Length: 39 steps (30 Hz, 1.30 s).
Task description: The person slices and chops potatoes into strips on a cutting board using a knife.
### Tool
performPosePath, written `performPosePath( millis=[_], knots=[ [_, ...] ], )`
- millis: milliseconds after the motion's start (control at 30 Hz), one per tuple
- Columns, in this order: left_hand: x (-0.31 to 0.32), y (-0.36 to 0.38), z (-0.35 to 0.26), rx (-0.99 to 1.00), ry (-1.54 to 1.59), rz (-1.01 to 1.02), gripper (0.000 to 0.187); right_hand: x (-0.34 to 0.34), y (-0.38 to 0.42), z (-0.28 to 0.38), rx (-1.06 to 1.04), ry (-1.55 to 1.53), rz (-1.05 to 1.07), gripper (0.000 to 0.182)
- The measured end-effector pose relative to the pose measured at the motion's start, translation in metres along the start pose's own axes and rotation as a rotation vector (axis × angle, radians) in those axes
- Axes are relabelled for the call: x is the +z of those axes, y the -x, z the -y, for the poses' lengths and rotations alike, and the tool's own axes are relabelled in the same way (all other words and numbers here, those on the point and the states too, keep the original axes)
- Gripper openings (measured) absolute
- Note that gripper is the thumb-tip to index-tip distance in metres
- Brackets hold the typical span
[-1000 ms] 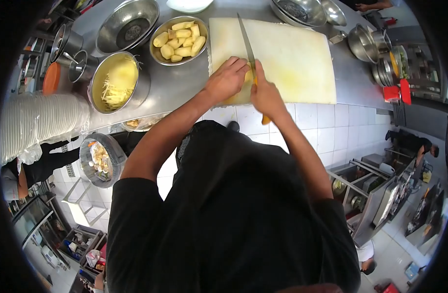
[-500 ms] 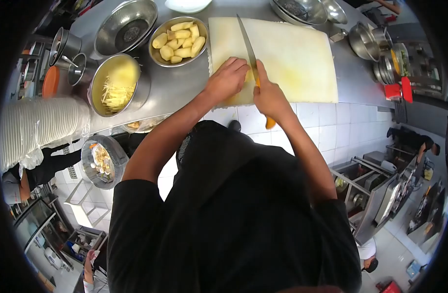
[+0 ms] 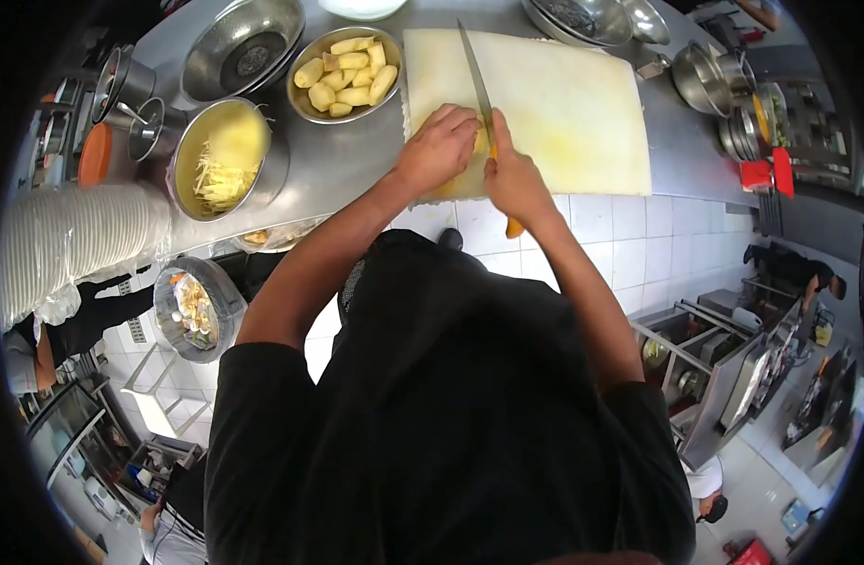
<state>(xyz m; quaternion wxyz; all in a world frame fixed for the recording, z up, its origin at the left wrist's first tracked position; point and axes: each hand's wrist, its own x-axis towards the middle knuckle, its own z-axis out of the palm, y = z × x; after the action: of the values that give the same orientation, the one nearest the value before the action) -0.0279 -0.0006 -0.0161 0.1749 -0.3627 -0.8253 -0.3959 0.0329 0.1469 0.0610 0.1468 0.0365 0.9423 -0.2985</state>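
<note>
My right hand (image 3: 518, 184) is closed round the yellow handle of a kitchen knife (image 3: 473, 68), whose long blade points away from me over the white cutting board (image 3: 582, 104). Curled fingers of my left hand (image 3: 439, 146) press a peeled potato (image 3: 480, 143) onto the board's near left part, right beside the blade. Most of that potato is hidden by the hand. To the left, a metal bowl (image 3: 297, 102) holds several peeled potatoes (image 3: 354, 68). Nearer me, a deep metal pot (image 3: 279, 165) contains thin pale yellow strips (image 3: 220, 179).
A metal colander (image 3: 201, 56) sits at the far left, with stacked plates (image 3: 83, 240) in plastic nearer. Metal bowls (image 3: 592, 19) stand behind the board and more (image 3: 700, 80) to its right. A lined waste bin (image 3: 226, 315) is below the counter's left edge. Other people are around.
The knife and my right hand have shifted slightly, and less of the handle's end shows below the hand. My left hand stays in nearly the same place on the potato.
</note>
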Motion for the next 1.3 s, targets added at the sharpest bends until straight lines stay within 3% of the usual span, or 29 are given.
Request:
performPosePath(
  millis=[133, 233, 367, 667, 1167, 1267, 1300],
  knots=[
    [-0.002, -0.003, 0.001, 0.008, -0.006, 0.012, 0.013, -0.012, 0.010, 0.004, 0.024, -0.044, 0.084, 0.075],
    [0.001, 0.000, 0.001, 0.003, 0.002, 0.001, 0.013, 0.001, 0.017, -0.001, -0.046, -0.004, -0.003, 0.074],
    [0.000, 0.001, 0.001, 0.004, 0.002, 0.008, 0.013, -0.006, -0.010, -0.001, 0.038, -0.081, 0.073, 0.076],
    [0.000, -0.002, 0.005, -0.027, 0.028, -0.007, 0.015, 0.008, 0.003, -0.008, -0.001, -0.042, 0.014, 0.079],
    [0.001, -0.002, 0.000, -0.124, 0.031, 0.024, 0.018, -0.007, 0.012, -0.004, 0.031, -0.073, 0.093, 0.079],
    [0.002, 0.002, -0.001, -0.137, 0.021, 0.028, 0.018, -0.028, 0.030, 0.019, 0.121, -0.124, 0.174, 0.078],
    [0.003, 0.000, 0.000, -0.132, 0.013, 0.030, 0.018, -0.014, 0.023, 0.008, 0.024, -0.058, 0.066, 0.078]
  ],
)
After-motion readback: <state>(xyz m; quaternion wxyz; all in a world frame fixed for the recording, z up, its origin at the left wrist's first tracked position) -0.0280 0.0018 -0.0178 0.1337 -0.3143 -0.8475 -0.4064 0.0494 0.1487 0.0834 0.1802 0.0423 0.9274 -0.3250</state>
